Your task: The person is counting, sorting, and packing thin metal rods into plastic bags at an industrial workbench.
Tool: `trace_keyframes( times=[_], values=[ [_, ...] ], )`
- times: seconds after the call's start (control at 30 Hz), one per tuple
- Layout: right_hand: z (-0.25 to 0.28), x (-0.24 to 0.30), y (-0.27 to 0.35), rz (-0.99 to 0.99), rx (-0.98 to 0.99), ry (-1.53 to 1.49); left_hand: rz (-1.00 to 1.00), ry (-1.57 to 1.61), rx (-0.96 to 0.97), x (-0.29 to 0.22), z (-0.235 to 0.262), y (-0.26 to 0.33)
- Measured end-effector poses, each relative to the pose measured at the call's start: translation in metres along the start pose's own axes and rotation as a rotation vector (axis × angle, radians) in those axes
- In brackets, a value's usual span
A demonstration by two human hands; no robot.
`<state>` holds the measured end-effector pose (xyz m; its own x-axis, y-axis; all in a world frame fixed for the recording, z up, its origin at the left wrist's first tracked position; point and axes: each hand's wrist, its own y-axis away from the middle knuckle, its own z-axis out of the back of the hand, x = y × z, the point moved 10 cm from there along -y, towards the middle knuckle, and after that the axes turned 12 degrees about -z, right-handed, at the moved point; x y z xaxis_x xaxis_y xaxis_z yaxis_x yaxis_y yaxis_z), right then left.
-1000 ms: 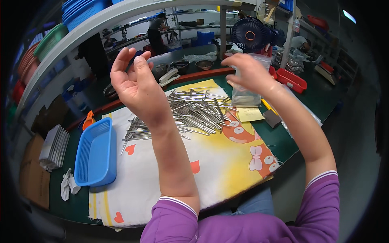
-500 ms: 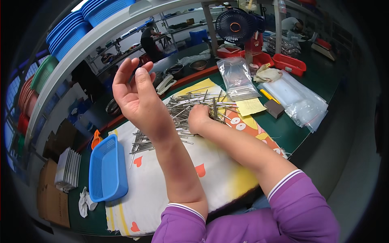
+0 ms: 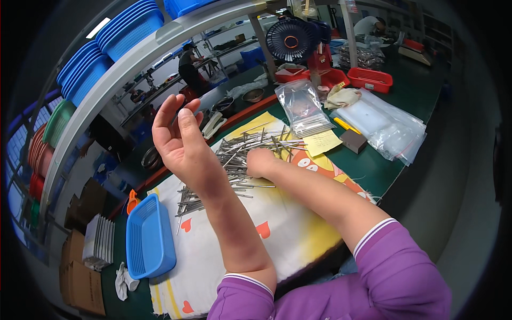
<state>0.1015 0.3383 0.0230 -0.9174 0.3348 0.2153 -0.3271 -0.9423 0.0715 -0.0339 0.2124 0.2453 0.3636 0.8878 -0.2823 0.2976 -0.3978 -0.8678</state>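
A heap of thin metal rods (image 3: 246,142) lies loose on a white and yellow printed cloth (image 3: 224,256). My right hand (image 3: 261,162) reaches into the right part of the heap, its back toward me. Its fingers are hidden behind the hand, so any rod in them cannot be made out. My left hand (image 3: 181,145) is raised above the left side of the heap, palm turned inward. Its fingers are apart and loosely bent, with nothing in them.
A blue plastic basket (image 3: 151,240) stands at the cloth's left edge. Beyond the rods lie clear plastic bags (image 3: 304,109), a yellow note (image 3: 322,142), a dark block (image 3: 353,141) and a red basket (image 3: 370,80). A fan (image 3: 291,41) stands at the back; stacked baskets fill a shelf at upper left.
The whole view has tilted and shifted slightly. My right hand stays in the heap, and the rods around it have shifted a little. My left hand keeps its raised, open pose.
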Motion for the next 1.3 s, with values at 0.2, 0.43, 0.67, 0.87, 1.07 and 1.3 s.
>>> trace_keyframes(
  times=[0.2, 0.43, 0.67, 0.87, 1.07, 1.3],
  values=[
    [0.013, -0.029, -0.006, -0.055, -0.029, -0.225, -0.011, -0.044, 0.037, -0.001, -0.005, 0.002],
    [0.04, -0.058, -0.012, -0.024, -0.122, -0.697, 0.001, -0.003, 0.042, 0.001, -0.007, 0.003],
    [0.064, -0.085, 0.008, 0.057, -0.156, -0.968, 0.085, 0.011, 0.092, 0.023, -0.013, 0.005],
    [0.071, -0.084, 0.05, 0.15, -0.221, -1.036, 0.022, -0.449, 0.47, 0.052, -0.033, 0.017],
    [0.072, -0.087, 0.068, 0.288, -0.304, -1.185, 0.553, -0.697, 1.408, 0.173, -0.026, 0.125],
    [0.067, -0.109, 0.062, 0.179, -0.51, -1.16, 0.841, -0.558, 1.39, 0.197, -0.037, 0.174]
  ],
)
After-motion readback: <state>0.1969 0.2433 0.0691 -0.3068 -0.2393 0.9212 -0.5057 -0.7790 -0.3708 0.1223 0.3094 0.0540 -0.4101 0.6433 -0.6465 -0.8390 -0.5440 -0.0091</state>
